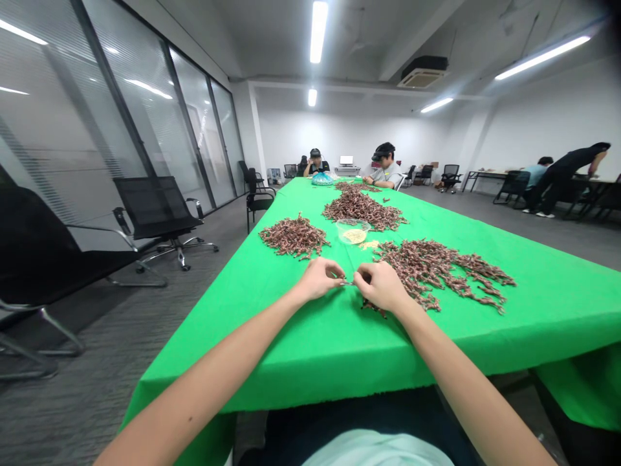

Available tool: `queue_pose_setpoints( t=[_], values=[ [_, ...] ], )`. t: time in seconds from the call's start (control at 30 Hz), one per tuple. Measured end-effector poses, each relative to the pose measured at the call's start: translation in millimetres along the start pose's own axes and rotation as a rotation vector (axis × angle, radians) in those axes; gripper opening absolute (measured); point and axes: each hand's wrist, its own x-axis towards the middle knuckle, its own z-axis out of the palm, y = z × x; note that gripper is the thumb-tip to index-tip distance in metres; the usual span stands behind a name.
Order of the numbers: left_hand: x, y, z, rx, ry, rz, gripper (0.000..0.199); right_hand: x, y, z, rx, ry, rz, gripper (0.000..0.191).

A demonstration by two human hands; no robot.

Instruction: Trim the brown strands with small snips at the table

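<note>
My left hand point(320, 278) and my right hand point(383, 283) meet over the green cloth, fingertips pinched. Between them is a thin, pale sliver point(347, 283), too small to make out its kind; both hands seem to grip it. Right of my right hand spreads a pile of reddish-brown, twisted, dried-looking pieces point(427, 262), some of them lying under that hand. A similar, smaller pile point(295, 237) lies beyond my left hand. Just ahead stands a clear plastic bowl point(341, 233) with small pale-yellow bits inside, and a few loose pale bits point(370, 244) lie beside it.
A larger brown pile point(361, 208) lies farther along the table point(233, 317). At the far end are a blue plastic bag point(321, 178) and two seated people. Black office chairs point(155, 207) stand at the left. Two more people are at the right.
</note>
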Motion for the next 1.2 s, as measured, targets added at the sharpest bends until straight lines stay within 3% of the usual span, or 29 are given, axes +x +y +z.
queue_pose_setpoints(
  t=[0.3,0.53,0.87,1.07,1.2],
  values=[
    [-2,2,0.2,-0.026,0.003,-0.023,0.026,-1,1,2,-0.014,-0.012,0.005,0.031],
    [-2,2,-2.1,-0.072,0.009,-0.024,0.034,0,1,2,-0.017,-0.010,0.009,0.032],
    [-2,6,-4.8,-0.215,0.027,-0.020,0.043,1,0,-1,0.103,0.091,0.003,0.040],
    [-1,5,-7.7,-0.180,0.050,-0.066,0.031,18,-11,-4,0.032,0.086,-0.058,0.038],
    [0,3,-8.0,-0.184,0.085,-0.075,0.032,37,-5,-6,-0.093,0.093,-0.116,0.035]
  ],
)
